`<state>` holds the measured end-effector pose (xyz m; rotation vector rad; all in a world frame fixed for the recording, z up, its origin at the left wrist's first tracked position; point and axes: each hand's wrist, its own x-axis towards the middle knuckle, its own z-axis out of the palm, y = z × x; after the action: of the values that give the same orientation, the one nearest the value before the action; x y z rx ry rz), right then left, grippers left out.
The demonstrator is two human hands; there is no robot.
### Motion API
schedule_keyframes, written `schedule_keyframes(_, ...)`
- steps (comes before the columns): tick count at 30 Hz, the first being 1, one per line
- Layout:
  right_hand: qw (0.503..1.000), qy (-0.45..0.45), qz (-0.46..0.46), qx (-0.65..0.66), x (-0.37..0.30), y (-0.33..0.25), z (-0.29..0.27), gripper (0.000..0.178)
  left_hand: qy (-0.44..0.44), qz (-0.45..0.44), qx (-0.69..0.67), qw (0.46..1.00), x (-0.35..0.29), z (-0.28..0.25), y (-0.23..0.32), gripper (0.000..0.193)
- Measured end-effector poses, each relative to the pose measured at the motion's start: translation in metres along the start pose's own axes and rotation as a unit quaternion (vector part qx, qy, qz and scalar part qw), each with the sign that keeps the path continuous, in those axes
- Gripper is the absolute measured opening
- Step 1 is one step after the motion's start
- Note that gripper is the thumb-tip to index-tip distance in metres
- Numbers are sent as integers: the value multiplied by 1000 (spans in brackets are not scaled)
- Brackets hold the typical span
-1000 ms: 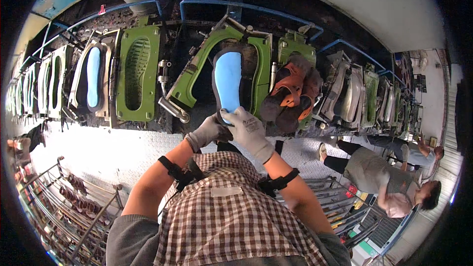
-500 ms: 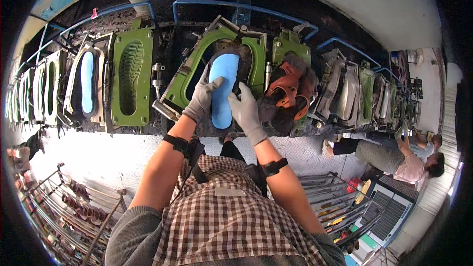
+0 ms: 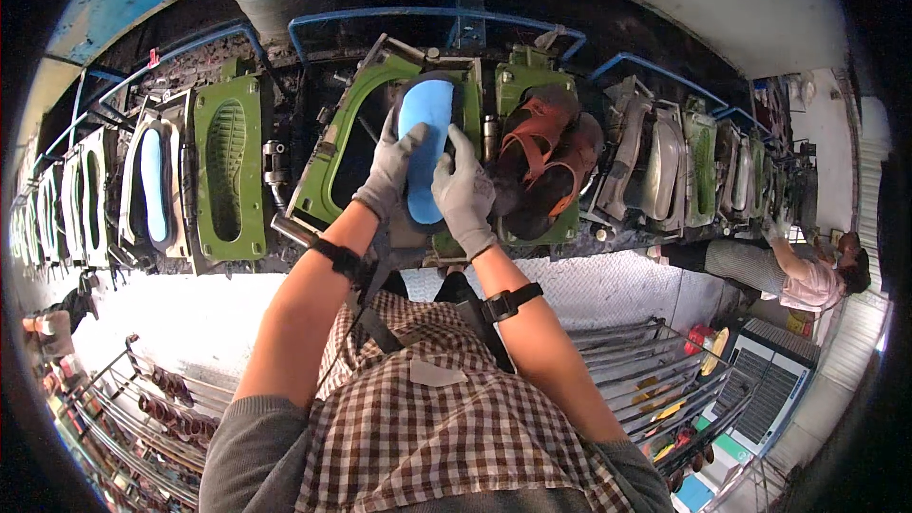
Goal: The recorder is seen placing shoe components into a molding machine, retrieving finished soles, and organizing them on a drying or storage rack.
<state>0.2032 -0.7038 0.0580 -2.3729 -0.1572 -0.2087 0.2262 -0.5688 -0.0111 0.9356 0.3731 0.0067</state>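
A pale blue shoe insole (image 3: 427, 119) lies lengthwise between my gloved hands, over a dark sole-shaped piece in an opened green mould (image 3: 328, 157). My left hand (image 3: 385, 171) grips its left edge, thumb across the blue face and fingers partly hidden beneath. On the other edge, my right hand (image 3: 463, 195) is closed with thumb and forefinger at the insole's side; its other fingers are curled. Just right of that hand, a pair of reddish-brown strapped sandals (image 3: 537, 157) sits on another green mould (image 3: 532, 66).
Green and metal moulds stretch both ways along the bench, including a ridged green mould (image 3: 228, 161) and one holding a blue insole (image 3: 153, 185). Blue rails (image 3: 437, 11) run behind. Racks of footwear (image 3: 171, 408) stand behind me at left. Another person (image 3: 798, 275) works at far right.
The moulds and sandals have shifted left in view. My right hand has moved up along the insole's edge, and the insole sits slightly higher in the picture.
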Motion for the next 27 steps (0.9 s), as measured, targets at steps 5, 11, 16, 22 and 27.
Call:
schedule_keyframes(5, 981, -53, -89, 161, -14, -5, -58, 44, 97, -54, 226, 968, -49, 12, 17, 78)
schedule_keyframes(11, 973, 124, -11, -194, -18, 63, -156, 82, -68, 303, 590, 745, -82, 98, 38, 77)
schedule_keyframes(16, 983, 79, 143, -80, -10, 164, -181, 48, -73, 66, 635, 766, -33, 172, 11, 63)
schedule_keyframes(22, 944, 276, -27, -177, 39, 240, -350, 32, -123, -113, 263, 950, -31, 213, -32, 39)
schedule_keyframes(27, 934, 175, 190, -247, 85, 303, -466, 68, -101, -92, 155, 978, -45, 322, -64, 40)
